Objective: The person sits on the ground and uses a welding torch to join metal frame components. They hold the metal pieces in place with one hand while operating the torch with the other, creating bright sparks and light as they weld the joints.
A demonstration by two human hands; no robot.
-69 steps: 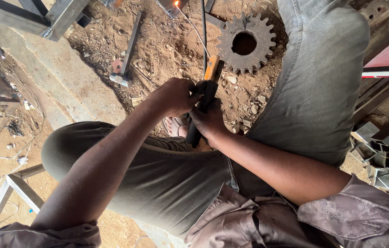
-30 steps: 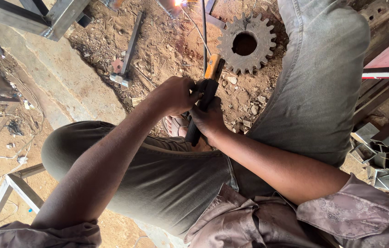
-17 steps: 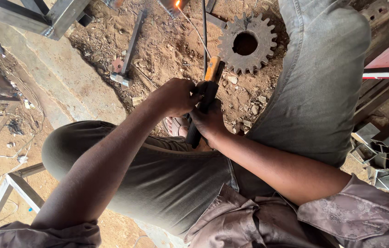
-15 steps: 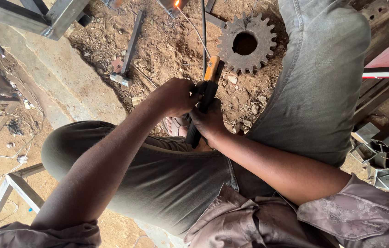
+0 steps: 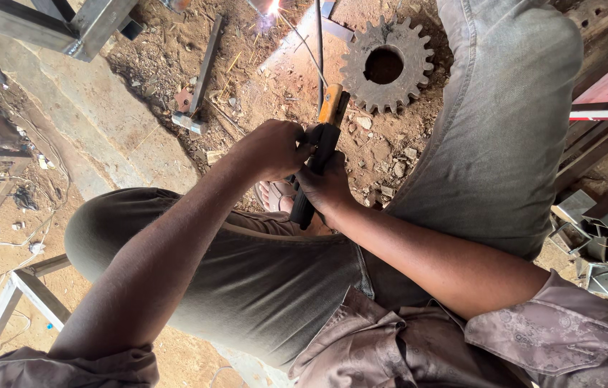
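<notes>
We wear a dusty mauve patterned shirt, its short sleeves ending above the elbows, and faded olive-grey denim trousers with a visible seam and fly stitching. Our forearms are bare, as are our left hand and right hand. Just below the hands, bare toes in a sandal show.

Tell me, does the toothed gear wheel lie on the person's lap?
No, the gear wheel lies on the dirt ground, beyond the hands.
</notes>
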